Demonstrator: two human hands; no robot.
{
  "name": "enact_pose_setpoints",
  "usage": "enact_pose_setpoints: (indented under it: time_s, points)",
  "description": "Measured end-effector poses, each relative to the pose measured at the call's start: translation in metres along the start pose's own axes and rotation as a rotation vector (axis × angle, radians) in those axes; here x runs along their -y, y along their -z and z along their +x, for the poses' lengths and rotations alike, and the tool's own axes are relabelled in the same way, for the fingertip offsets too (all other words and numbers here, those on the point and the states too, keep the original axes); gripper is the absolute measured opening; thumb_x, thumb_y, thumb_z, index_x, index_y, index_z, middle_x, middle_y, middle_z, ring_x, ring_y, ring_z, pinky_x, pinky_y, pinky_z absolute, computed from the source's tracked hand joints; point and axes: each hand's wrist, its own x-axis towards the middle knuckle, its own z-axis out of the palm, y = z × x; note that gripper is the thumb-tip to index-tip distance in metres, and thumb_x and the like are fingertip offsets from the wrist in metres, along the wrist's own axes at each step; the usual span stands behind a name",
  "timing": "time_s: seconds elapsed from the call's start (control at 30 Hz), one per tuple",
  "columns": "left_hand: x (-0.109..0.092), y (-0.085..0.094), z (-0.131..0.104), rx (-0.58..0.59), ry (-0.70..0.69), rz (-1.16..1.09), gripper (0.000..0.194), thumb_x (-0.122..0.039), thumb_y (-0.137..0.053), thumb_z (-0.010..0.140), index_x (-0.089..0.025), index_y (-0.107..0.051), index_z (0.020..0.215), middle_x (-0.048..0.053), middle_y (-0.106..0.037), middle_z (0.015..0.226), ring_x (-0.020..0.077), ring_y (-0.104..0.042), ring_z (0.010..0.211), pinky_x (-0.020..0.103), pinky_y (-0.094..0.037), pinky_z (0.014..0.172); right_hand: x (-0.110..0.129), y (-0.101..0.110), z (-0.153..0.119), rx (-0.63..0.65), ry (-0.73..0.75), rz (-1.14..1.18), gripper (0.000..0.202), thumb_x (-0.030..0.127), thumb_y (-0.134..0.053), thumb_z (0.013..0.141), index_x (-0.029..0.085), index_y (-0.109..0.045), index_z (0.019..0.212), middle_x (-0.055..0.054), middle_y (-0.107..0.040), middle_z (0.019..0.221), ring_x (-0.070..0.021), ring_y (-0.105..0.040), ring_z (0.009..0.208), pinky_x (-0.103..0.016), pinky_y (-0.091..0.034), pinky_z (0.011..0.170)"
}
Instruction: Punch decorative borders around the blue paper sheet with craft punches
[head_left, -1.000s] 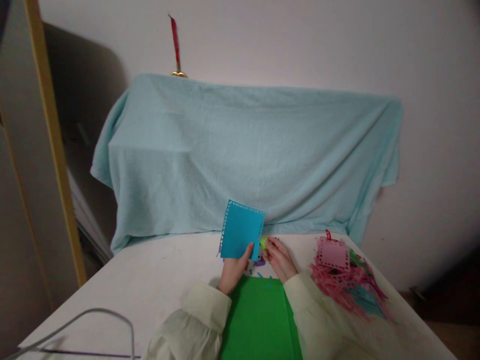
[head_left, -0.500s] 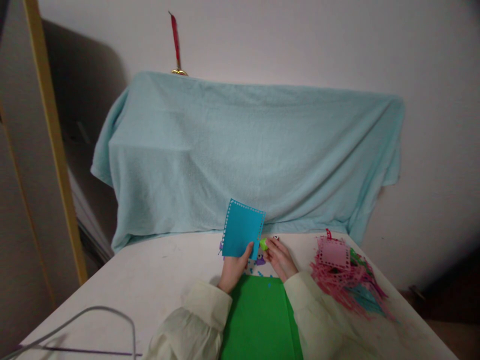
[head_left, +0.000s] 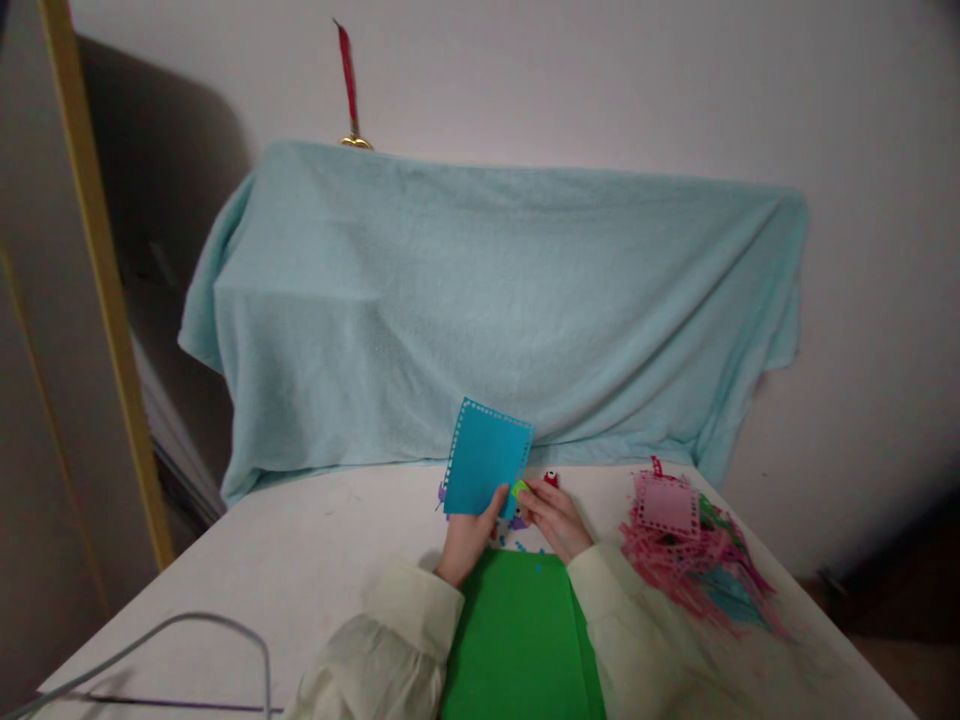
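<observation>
A blue sheet of paper [head_left: 487, 455] stands tilted up off the table, with small holes along its left, top and right edges. My left hand [head_left: 466, 540] grips its lower edge, thumb in front. In the fingers of my right hand [head_left: 555, 517] is a small lime-green hole punch [head_left: 520, 488], which meets the paper's lower right edge; whether its jaws are around the edge cannot be made out. Under the hands, blue paper bits [head_left: 521, 547] lie scattered. Green paper sheets [head_left: 517, 640] lie between my forearms.
Behind the hands are a red punch-like piece [head_left: 552, 478] and a purple one [head_left: 518, 522]. To the right, a pink punched card [head_left: 669, 507] rests on pink paper shreds [head_left: 675, 570]. A grey cable [head_left: 187, 616] loops at front left. A light blue towel [head_left: 487, 290] hangs behind the table.
My right hand has moved left, bringing the green hole punch to the paper's right edge. The blue paper has shifted very slightly to the right.
</observation>
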Motion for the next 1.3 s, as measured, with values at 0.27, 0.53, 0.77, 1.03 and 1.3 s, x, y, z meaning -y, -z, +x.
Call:
enact_pose_setpoints:
  time_s: [0.27,0.53,0.77,1.03,1.3]
  points:
    - [-0.002,0.002,-0.003,0.017,0.059,0.017,0.041,-0.050,-0.052,0.082,-0.019,-0.048,0.055,-0.005,-0.046,0.046,0.0110,-0.048,0.046,0.024,-0.038,0.055,-0.008,0.004,0.002,0.003,-0.003,-0.123,0.025,0.030,-0.079,0.065,0.015,-0.065,0.080,0.001,-0.056,0.066,-0.0088,-0.045,0.054,-0.023,-0.030,0.048]
    - [0.006,0.001,-0.002,0.041,0.074,0.021,0.043,-0.052,-0.052,0.081,-0.018,-0.048,0.055,-0.004,-0.048,0.046,0.0107,-0.048,0.045,0.023,-0.037,0.053,-0.011,0.009,0.003,0.052,0.016,-0.188,0.022,0.033,-0.076,0.069,0.016,-0.063,0.077,0.005,-0.049,0.059,-0.0070,-0.036,0.049,-0.024,-0.023,0.046]
    - [0.008,0.001,-0.001,0.043,0.074,0.047,0.043,-0.053,-0.052,0.081,-0.018,-0.049,0.056,-0.004,-0.048,0.046,0.0109,-0.048,0.045,0.023,-0.036,0.052,-0.014,0.011,0.005,0.045,0.025,-0.211,0.021,0.033,-0.075,0.071,0.017,-0.064,0.079,0.005,-0.046,0.059,-0.0065,-0.034,0.048,-0.023,-0.021,0.045]
    - [0.005,0.001,-0.001,0.052,0.047,0.068,0.041,-0.052,-0.051,0.081,-0.019,-0.050,0.057,-0.004,-0.048,0.047,0.0119,-0.049,0.047,0.024,-0.037,0.053,-0.017,0.015,0.006,0.040,0.016,-0.271,0.022,0.035,-0.074,0.071,0.017,-0.060,0.073,0.004,-0.049,0.060,-0.0088,-0.042,0.052,-0.023,-0.029,0.047]
    - [0.005,0.002,0.000,0.070,0.047,0.105,0.042,-0.053,-0.050,0.082,-0.018,-0.052,0.059,-0.003,-0.050,0.049,0.0121,-0.051,0.047,0.024,-0.037,0.053,-0.013,0.011,0.005,0.048,-0.005,-0.258,0.028,0.035,-0.079,0.064,0.017,-0.062,0.077,0.003,-0.055,0.065,-0.0100,-0.047,0.057,-0.022,-0.032,0.048]
